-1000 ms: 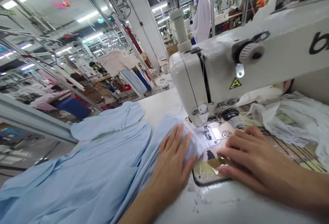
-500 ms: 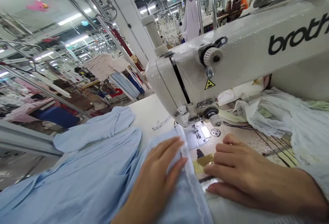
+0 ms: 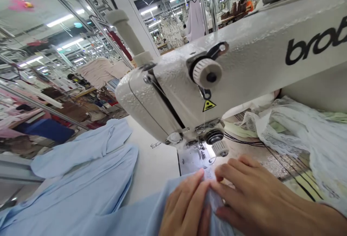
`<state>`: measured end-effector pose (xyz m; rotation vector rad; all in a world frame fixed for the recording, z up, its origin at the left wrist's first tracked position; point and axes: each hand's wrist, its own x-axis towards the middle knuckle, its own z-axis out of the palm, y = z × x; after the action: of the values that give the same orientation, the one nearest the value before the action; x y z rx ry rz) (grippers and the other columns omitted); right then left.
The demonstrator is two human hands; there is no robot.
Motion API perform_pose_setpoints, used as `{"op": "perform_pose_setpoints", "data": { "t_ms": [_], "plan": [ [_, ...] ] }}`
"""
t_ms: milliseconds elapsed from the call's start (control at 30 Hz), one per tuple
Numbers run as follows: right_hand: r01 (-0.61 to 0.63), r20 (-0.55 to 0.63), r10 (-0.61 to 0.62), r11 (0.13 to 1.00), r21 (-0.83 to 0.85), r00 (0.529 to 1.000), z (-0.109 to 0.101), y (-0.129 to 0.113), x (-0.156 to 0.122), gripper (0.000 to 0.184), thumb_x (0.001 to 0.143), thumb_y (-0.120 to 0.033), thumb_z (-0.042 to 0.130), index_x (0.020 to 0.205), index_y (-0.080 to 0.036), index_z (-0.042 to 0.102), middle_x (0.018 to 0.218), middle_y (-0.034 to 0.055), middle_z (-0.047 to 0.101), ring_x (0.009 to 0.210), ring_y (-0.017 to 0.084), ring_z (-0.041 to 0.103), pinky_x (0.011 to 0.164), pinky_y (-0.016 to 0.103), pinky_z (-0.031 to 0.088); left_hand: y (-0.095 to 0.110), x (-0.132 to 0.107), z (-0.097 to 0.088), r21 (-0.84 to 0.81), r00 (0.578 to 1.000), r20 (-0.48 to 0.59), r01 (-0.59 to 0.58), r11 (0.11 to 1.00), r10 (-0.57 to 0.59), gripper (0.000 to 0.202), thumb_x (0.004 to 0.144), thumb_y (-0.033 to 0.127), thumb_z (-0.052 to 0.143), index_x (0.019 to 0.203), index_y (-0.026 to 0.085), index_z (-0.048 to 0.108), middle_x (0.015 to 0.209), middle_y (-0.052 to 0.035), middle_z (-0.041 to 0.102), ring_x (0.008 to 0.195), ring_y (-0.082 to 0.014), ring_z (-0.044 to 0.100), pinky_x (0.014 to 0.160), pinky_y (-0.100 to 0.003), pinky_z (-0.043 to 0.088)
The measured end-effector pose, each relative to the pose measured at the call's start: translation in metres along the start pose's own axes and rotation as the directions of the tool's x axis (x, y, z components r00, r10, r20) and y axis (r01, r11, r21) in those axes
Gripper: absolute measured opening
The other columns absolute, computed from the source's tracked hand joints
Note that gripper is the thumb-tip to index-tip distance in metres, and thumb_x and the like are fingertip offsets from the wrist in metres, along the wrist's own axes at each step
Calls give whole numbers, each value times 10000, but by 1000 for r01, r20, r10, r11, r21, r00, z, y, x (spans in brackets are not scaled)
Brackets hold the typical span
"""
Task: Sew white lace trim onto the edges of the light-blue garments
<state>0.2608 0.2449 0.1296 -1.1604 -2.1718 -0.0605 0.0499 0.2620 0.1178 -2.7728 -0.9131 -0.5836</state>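
Note:
Light blue fabric [image 3: 159,207] lies on the machine bed, with a white lace trim [image 3: 210,174] along its right edge. My left hand [image 3: 187,205] presses on the fabric with its fingers together, the tips at the trim's left side. From the right, my right hand [image 3: 249,192] grips the trim, its fingertips almost touching those of the left. Just beyond the fingertips are the lit presser foot [image 3: 202,153] and needle area of a white sewing machine [image 3: 168,84]. The trim's end lies a little short of the foot. Both thumbs are partly hidden.
More light blue garment pieces [image 3: 84,149] are spread on the left of the table. White lace fabric [image 3: 295,127] is heaped under the machine arm at right. Dark cords [image 3: 244,140] run across the bed. Farther back stand workstations with hung cloth.
The view has moved closer to the machine. My right hand has come left onto the lace trim, beside my left hand. The fabric's trimmed edge has shifted back from beside the presser foot.

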Motion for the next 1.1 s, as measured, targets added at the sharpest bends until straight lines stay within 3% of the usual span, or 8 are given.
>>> {"op": "perform_pose_setpoints", "data": {
  "t_ms": [233, 533, 867, 1100],
  "plan": [
    [37, -86, -41, 998, -58, 995, 21, 9, 0, 159, 843, -305, 594, 884, -161, 649, 903, -1, 651, 767, 164, 528, 698, 352, 324, -8, 11, 4, 68, 999, -10, -47, 997, 48, 351, 876, 158, 488, 1220, 106, 534, 1248, -100, 620, 1173, -176, 555, 947, -285, 492],
    [-27, -48, 20, 990, -139, 999, 19, 15, 7, 162, 838, -305, 587, 952, -203, 641, 833, -11, 614, 775, 200, 482, 710, 365, 283, -13, 34, 6, 77, 997, -67, -17, 997, 22, 316, 896, 160, 424, 1173, 98, 562, 1198, -98, 640, 1102, -165, 579, 920, -272, 470],
    [-84, -23, 81, 979, -187, 996, 20, 15, 11, 231, 802, -335, 632, 1004, -223, 631, 881, -7, 643, 819, 226, 497, 734, 373, 279, -15, 34, 7, 63, 995, -103, 9, 998, -2, 300, 892, 158, 418, 1136, 98, 583, 1114, -94, 653, 1047, -159, 583, 895, -251, 457],
    [-83, -42, 75, 971, -225, 996, 20, 16, 13, 256, 872, -356, 531, 1068, -228, 633, 952, 22, 644, 781, 219, 496, 722, 369, 285, -12, 36, 6, 0, 992, -102, 70, 998, -70, 289, 888, 169, 443, 1122, 129, 608, 1138, -78, 654, 1051, -171, 589, 895, -279, 460]
  ]
}}
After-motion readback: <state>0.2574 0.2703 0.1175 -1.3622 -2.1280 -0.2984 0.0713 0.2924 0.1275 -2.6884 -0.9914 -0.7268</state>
